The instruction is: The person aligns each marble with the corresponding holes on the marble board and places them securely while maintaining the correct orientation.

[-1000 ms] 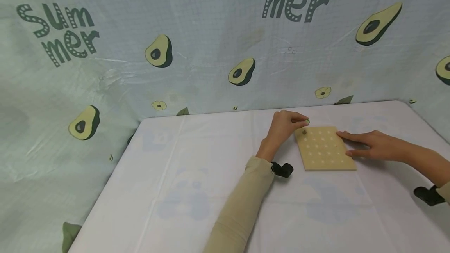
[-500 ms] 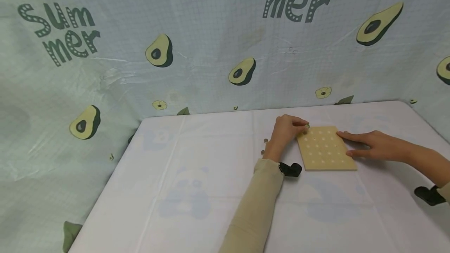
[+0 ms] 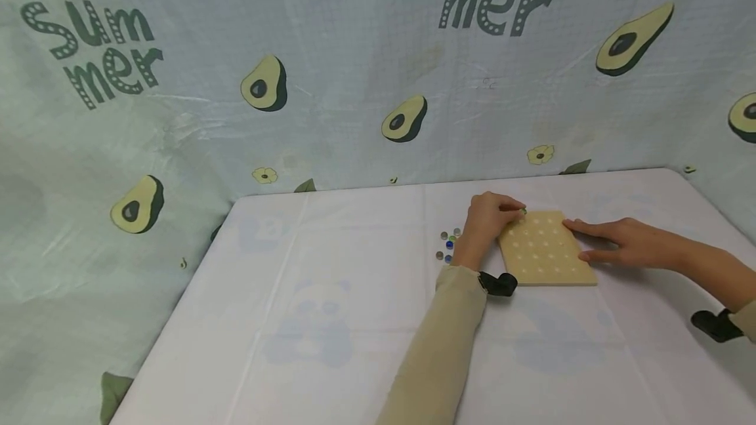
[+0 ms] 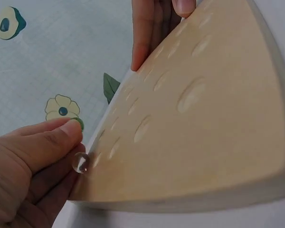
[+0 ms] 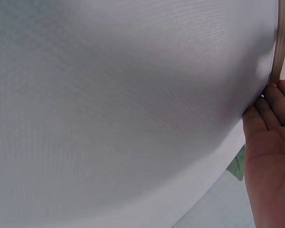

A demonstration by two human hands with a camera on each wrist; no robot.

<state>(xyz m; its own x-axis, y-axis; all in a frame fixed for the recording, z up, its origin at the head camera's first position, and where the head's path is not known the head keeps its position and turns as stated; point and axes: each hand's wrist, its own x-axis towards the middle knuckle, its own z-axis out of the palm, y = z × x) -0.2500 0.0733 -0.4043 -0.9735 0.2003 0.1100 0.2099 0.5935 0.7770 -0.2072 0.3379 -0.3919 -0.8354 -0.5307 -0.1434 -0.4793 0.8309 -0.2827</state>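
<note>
My left hand (image 3: 485,225) pinches a small green marble (image 4: 79,123) between thumb and forefinger, close over the far left corner of a wooden board (image 3: 546,261). The board lies flat and has rows of round shallow hollows. Right below those fingertips, a clear glass marble (image 4: 80,163) shows at the board's corner. My right hand (image 3: 634,244) touches the board's right side, its forefinger and thumb fairly straight along the edge. In the right wrist view its fingertips meet the wooden edge.
Left of my left wrist, several glass marbles (image 3: 449,245), blue, green and clear, lie loose on the white tablecloth (image 3: 331,267). A hanging cloth printed with avocados (image 3: 404,119) stands behind and left of the table.
My left hand has shifted right and slightly down over the board's corner with the green marble. As the arm moved, loose marbles behind it came into view. The right hand stays put.
</note>
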